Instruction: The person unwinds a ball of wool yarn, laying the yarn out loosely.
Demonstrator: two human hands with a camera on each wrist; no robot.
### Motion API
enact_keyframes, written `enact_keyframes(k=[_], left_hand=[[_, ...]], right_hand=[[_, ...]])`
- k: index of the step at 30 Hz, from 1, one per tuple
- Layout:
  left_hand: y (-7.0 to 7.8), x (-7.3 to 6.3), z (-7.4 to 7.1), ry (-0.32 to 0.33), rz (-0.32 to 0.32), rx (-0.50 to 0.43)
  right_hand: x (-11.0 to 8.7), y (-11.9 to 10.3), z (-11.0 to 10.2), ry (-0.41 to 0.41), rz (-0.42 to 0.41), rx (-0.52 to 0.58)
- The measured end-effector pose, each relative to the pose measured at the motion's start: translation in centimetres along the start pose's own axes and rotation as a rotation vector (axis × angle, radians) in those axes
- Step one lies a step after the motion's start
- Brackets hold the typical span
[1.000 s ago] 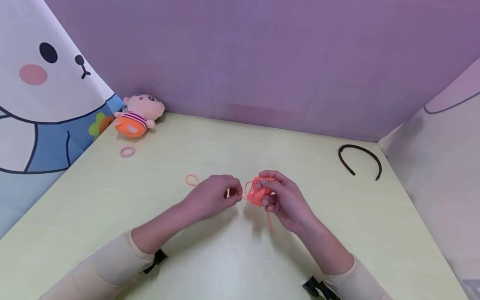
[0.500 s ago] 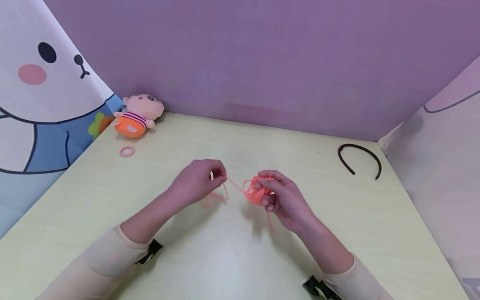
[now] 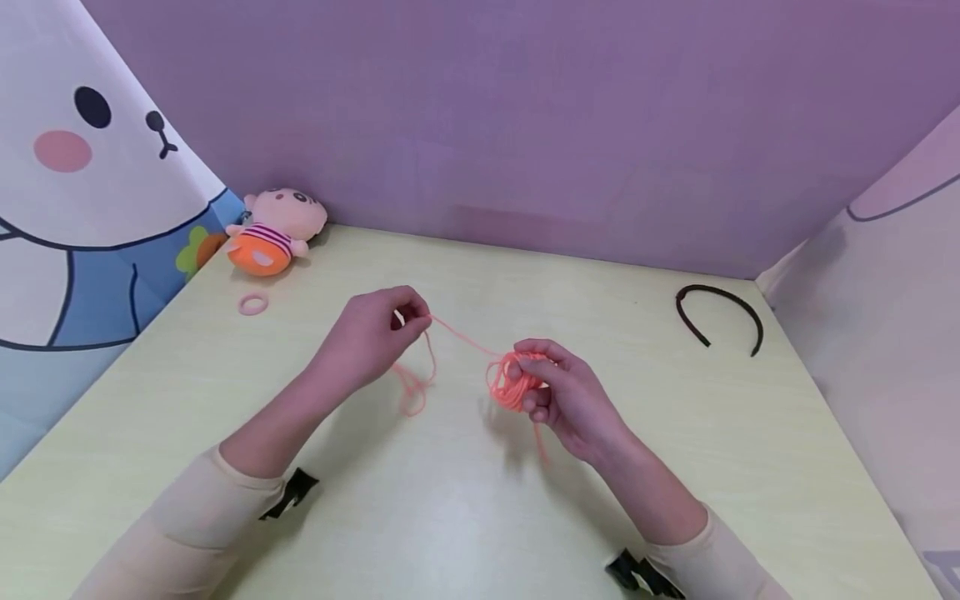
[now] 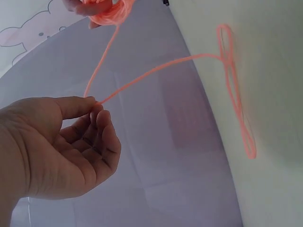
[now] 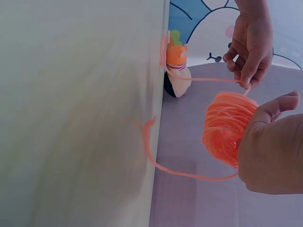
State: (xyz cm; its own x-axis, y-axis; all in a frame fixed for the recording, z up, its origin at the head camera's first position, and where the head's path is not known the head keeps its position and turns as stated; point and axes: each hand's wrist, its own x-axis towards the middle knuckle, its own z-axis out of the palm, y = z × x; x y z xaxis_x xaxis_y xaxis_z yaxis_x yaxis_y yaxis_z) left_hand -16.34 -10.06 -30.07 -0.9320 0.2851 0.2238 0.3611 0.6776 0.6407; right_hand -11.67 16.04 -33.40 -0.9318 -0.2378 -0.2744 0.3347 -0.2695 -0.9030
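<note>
Purple wall (image 3: 525, 125) stands behind your pale yellow table (image 3: 465, 525). On your left, another wall has a big drawn animal (image 3: 112, 196) with a white face, a black eye and a pink cheek. A soft toy (image 3: 272, 233) lies in the far left corner, with a pink head, a stripy top and an orange bottom. Just in front of it is a small pink ring (image 3: 253, 313). Far over on the right lies a dark, curved band (image 3: 718, 290).

Your right hand (image 3: 570, 400) holds the bundle of bright orange-pink yarn (image 3: 508, 392) up off the table, near the middle. Your thumb and fingers bend round it, and some tips are hidden behind it. A loose tail (image 3: 541, 446) hangs down under that hand; I can't tell if its end touches the table.

Your left hand (image 3: 363, 337) is up too, a bit farther from you. Its thumb and pointing finger pinch a strand (image 3: 465, 336), and the other fingers curl loosely, gripping nothing. That strand runs straight from the bundle to your fingertips. Past your pinch, the yarn droops to long, thin loops (image 4: 231, 75) lying on the table. Both your arms wear light sleeves (image 3: 191, 517), with black pieces (image 3: 292, 492) beside them.
</note>
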Motion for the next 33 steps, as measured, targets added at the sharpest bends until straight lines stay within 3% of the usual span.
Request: enact_keyframes(k=[9,18,33], left_hand=[[-0.1,0.0,-1.6,0.038,-0.053,-0.005],[-0.2,0.1,-2.7,0.077,-0.063,-0.010],[-0.6,0.1,-4.1,0.056,-0.127,0.002]], right_hand=[[0.1,0.0,0.0,0.006,-0.007,-0.010],[0.2,-0.1,0.0,0.030,0.000,0.010],[0.3,-0.2,-0.2,0.146,-0.023,0.042]])
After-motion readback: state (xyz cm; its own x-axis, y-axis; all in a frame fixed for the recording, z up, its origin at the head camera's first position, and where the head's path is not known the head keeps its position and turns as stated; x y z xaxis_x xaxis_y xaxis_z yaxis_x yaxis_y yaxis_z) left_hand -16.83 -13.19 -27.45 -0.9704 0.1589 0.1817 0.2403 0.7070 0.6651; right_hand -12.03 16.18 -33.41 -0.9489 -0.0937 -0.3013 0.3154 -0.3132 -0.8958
